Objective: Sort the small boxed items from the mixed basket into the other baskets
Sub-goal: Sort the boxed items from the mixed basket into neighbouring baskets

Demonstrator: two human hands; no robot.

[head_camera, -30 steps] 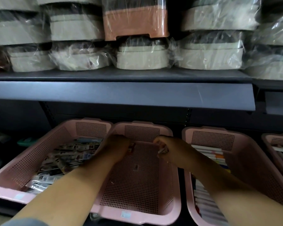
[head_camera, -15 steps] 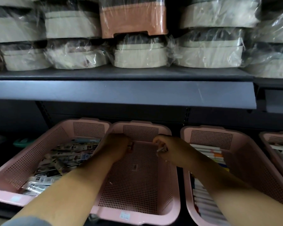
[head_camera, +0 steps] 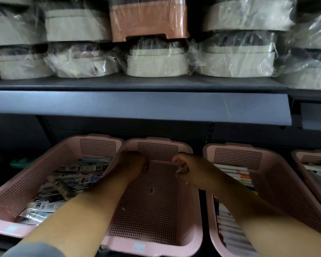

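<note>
The small pale item point(head_camera: 182, 170) pinched in the right hand point(head_camera: 193, 172) is too small to identify, possibly a box. The left hand point(head_camera: 131, 167) conceals its own fingertips. The far-right pink perforated plastic basket point(head_camera: 309, 158) is cropped.

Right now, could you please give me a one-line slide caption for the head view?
Left hand and right hand reach into the near-empty middle basket, the right pinching a small item.

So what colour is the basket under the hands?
The basket is pink with tiny holes all over, clearest in the head view.
</note>
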